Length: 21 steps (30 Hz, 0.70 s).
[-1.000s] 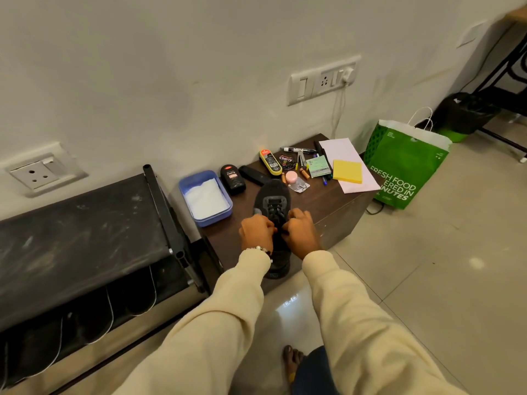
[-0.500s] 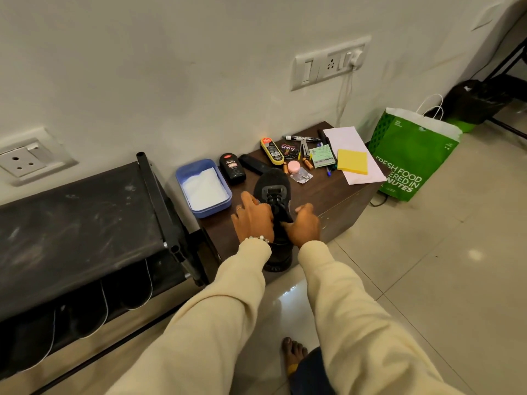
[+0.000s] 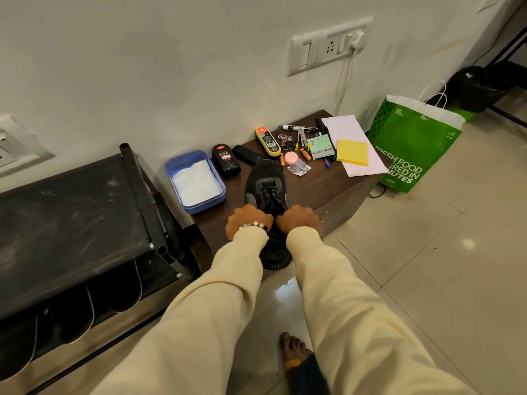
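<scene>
A: What can be read?

B: "Cherry" on the black bottle (image 3: 225, 161) and on the round tin (image 3: 285, 138), "camlin" on the green box (image 3: 321, 144), and "FRESH FOOD" on the green bag (image 3: 413, 143) on the floor to the right.

A: And the hands?

B: The black shoe (image 3: 266, 183) lies on the counter (image 3: 328, 192) with its toe to the far wall and its heel over the near edge. The left hand (image 3: 248, 220) and right hand (image 3: 299, 220) both grip it at the laces, one on each side, fingers curled under. Whether they pinch a lace is hidden.
</scene>
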### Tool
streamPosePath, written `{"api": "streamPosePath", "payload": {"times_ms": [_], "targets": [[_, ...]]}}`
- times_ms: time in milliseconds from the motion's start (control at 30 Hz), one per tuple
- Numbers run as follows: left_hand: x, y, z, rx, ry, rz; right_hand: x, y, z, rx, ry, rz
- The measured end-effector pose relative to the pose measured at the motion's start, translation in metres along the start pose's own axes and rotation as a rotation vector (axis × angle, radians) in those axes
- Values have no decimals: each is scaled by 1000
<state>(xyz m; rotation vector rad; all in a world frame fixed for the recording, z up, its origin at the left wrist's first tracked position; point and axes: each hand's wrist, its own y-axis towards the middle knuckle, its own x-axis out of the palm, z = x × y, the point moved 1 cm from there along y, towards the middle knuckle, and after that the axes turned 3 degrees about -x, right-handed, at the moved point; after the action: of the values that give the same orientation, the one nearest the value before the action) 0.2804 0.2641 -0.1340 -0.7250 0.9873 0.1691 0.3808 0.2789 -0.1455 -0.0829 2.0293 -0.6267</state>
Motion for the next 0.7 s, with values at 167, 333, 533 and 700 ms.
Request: {"api": "streamPosePath", "payload": {"times_ms": [167, 333, 533, 700], "targets": [[-6, -1, 1, 30, -16, -13, -2, -4, 4, -8, 89, 14], [-12, -21, -6, 115, 21, 18, -9, -22, 14, -49, 102, 10], [-22, -75, -3, 210, 30, -88, -40, -71, 44, -75, 228, -109], [-3, -148, 12, 276, -47, -222, -71, -129, 113, 17, 376, -55]]}}
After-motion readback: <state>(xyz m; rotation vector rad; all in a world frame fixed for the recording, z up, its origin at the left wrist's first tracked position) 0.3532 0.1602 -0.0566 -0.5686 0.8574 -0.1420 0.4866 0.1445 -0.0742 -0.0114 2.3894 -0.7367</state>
